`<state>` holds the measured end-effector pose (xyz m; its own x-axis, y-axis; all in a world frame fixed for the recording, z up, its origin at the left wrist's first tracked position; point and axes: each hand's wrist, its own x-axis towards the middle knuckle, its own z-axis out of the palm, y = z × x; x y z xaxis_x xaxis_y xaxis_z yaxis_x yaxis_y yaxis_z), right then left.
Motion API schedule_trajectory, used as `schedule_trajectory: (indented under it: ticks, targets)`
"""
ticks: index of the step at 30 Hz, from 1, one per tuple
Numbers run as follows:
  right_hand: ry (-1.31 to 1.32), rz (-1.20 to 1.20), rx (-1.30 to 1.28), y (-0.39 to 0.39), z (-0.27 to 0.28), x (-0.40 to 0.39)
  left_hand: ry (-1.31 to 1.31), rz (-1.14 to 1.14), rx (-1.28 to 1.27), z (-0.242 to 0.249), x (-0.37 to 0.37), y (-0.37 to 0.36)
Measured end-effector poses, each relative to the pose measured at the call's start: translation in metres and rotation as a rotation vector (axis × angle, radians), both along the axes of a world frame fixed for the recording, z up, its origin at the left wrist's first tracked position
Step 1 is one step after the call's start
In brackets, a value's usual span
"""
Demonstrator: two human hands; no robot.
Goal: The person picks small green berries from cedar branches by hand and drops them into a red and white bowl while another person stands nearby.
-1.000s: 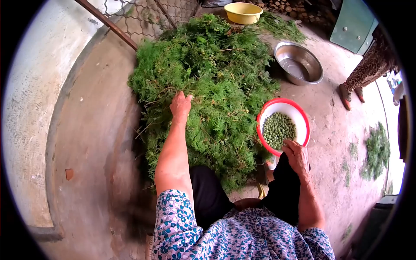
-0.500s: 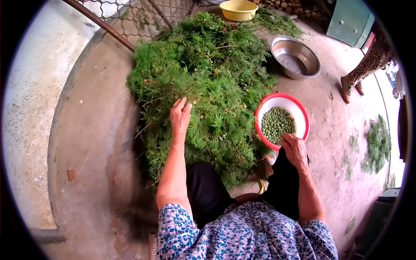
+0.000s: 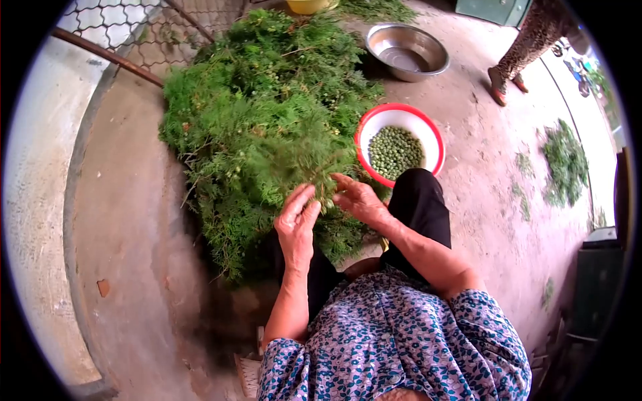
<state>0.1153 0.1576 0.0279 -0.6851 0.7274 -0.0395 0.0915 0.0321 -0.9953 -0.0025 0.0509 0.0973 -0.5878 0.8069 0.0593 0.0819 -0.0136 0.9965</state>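
An evergreen sprig [image 3: 301, 157], its tip smeared by motion, stands up from between my two hands. My left hand [image 3: 296, 217] is closed around its lower part. From the other side, the fingers of my right hand [image 3: 361, 199] pinch at the same sprig, near small green cones [image 3: 326, 203] between the hands. Beneath and beyond lies a large heap of cut evergreen branches [image 3: 247, 127]. Right of the heap, a white basin with a red rim [image 3: 438, 144] holds many small round green cones [image 3: 396, 150].
A steel bowl [image 3: 428, 63] sits behind the red-rimmed basin, and a yellow basin [image 3: 311, 5] is at the top edge. Another person's legs [image 3: 521, 50] stand at upper right. Loose greenery [image 3: 565, 164] lies on the right floor. Wire mesh [image 3: 110, 23] borders the upper left.
My right hand has left the basin and moved left to the sprig. My left hand has come back from the heap with the sprig. The view has shifted to the right and downward.
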Motion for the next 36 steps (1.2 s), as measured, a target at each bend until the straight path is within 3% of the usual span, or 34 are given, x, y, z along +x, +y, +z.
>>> schedule_trajectory:
  ticks: [1,2,3,4,5,7,8,11,12,14,16,18,19,22,26,27,28,30,31,32,34,36]
  targets:
    - [0.201,-0.061,-0.132,-0.003,-0.023,-0.006,-0.056,-0.024,-0.003,0.007,0.012,-0.005]
    - [0.092,-0.099,0.175,-0.003,-0.037,-0.007,-0.079,-0.067,-0.005,0.006,0.019,-0.011]
    - [0.055,-0.114,0.390,-0.004,-0.010,-0.002,-0.167,-0.060,-0.006,-0.003,0.025,-0.015]
    - [0.093,-0.198,0.375,0.001,-0.034,-0.005,-0.077,-0.085,0.060,0.009,0.035,-0.008]
    - [0.106,-0.296,0.357,-0.005,-0.024,-0.002,-0.116,-0.095,0.038,0.005,0.037,-0.009]
    - [0.139,-0.240,0.202,-0.006,-0.029,0.005,-0.182,-0.078,0.033,0.012,0.042,-0.010]
    - [0.045,-0.180,0.360,-0.006,-0.029,0.009,-0.256,-0.074,0.064,0.003,0.038,-0.015]
    - [0.074,-0.216,0.402,-0.010,-0.028,0.016,-0.389,-0.125,0.105,0.000,0.034,-0.015]
    - [0.042,-0.192,0.419,-0.013,-0.022,0.021,-0.203,-0.096,-0.075,0.038,0.042,-0.016]
    - [-0.055,-0.125,0.348,-0.018,-0.020,0.026,0.301,-0.215,-0.091,0.034,0.030,-0.023]
    - [-0.030,-0.068,0.296,-0.023,-0.013,0.030,0.075,-0.101,-0.168,0.028,0.026,-0.026]
    - [0.007,-0.078,0.290,-0.027,-0.007,0.030,-0.337,0.004,-0.087,0.025,0.019,-0.027]
    - [0.012,-0.105,0.296,-0.028,-0.005,0.028,-0.440,-0.123,0.198,0.026,0.024,-0.019]
    - [-0.094,-0.113,0.248,-0.028,0.015,0.031,-0.253,-0.028,0.235,0.019,0.030,-0.025]
    - [-0.223,-0.122,0.254,-0.039,0.017,0.025,-0.152,-0.027,-0.250,0.006,0.036,-0.032]
    - [-0.270,-0.074,0.242,-0.043,0.014,0.022,-0.149,-0.050,-0.201,-0.006,0.035,-0.026]
    - [-0.285,-0.066,0.360,-0.051,0.008,0.018,-0.118,0.125,-0.299,-0.001,0.045,-0.023]
    - [-0.199,-0.001,0.352,-0.058,0.006,0.018,-0.336,0.119,-0.281,-0.037,0.033,-0.021]
    - [-0.303,0.156,0.352,-0.047,0.018,0.025,-0.333,0.117,-0.282,-0.028,0.034,-0.020]
    - [-0.332,0.155,0.438,-0.035,0.030,0.035,-0.273,0.141,-0.256,-0.017,0.035,-0.021]
    - [-0.176,-0.155,0.538,-0.003,0.072,0.071,-0.231,0.193,-0.295,-0.021,0.027,-0.026]
    - [0.172,-0.621,0.289,0.030,0.085,0.100,-0.386,0.284,-0.236,-0.047,0.013,-0.025]
